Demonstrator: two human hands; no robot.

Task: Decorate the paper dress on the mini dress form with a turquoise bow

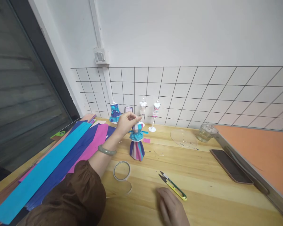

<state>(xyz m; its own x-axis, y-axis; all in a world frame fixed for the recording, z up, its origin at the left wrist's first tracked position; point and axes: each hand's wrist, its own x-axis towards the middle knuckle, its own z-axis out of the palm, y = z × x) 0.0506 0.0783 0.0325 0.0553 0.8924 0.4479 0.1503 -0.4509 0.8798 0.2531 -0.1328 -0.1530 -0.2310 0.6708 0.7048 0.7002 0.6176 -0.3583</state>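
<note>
A small dress form point(137, 138) wears a turquoise top and a skirt striped in purple, pink and blue. My left hand point(127, 123) reaches across to it, thumb and fingers closed in a pinch at its top. That grip partly covers the upper end of the form. Low in the view, my right hand point(171, 205) rests near the tabletop with its fingers curled together, slightly blurred, and nothing visible in them. Just beyond it lie yellow-handled thread snips point(173, 185), blades pointing away. A roll of tape point(121, 171) lies flat below my left forearm.
Long paper or fabric strips point(49, 163) cover the left side. Behind stand a blue-dressed form point(114, 112) and two white forms point(142, 108), with a phone point(129, 109) between. At right are a clear disc point(184, 138), a glass bowl point(206, 133) and a dark phone point(230, 166).
</note>
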